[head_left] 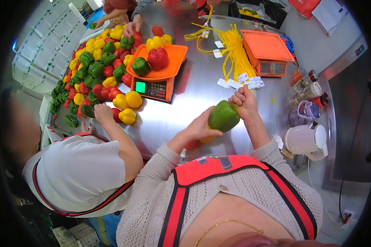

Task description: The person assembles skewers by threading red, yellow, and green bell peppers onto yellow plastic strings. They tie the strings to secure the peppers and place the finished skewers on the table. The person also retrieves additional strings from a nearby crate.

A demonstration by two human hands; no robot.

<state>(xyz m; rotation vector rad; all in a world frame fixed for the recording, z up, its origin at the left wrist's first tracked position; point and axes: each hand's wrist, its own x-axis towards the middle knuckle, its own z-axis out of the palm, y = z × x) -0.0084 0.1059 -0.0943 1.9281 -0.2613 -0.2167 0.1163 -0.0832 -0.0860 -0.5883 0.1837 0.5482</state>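
Note:
A green bell pepper (pixel 224 117) is held over the metal table, with my left hand (pixel 201 124) closed round its left side. Below it, partly covered by that hand, show bits of yellow and red, probably more peppers. My right hand (pixel 244 102) is closed at the pepper's upper right, where a small yellowish piece sticks out. Whether that piece is a stem or netting I cannot tell. Beyond my right hand lies a bundle of yellow mesh net bags (pixel 235 53) with white tags (pixel 243 77).
Left, an orange scale (pixel 165 66) carries peppers beside a large pile of bell peppers (pixel 95 69). A co-worker (pixel 86 164) handles peppers close on my left; others stand across the table. Right are a second orange scale (pixel 268 46), jars (pixel 313 89) and a kettle (pixel 305 138).

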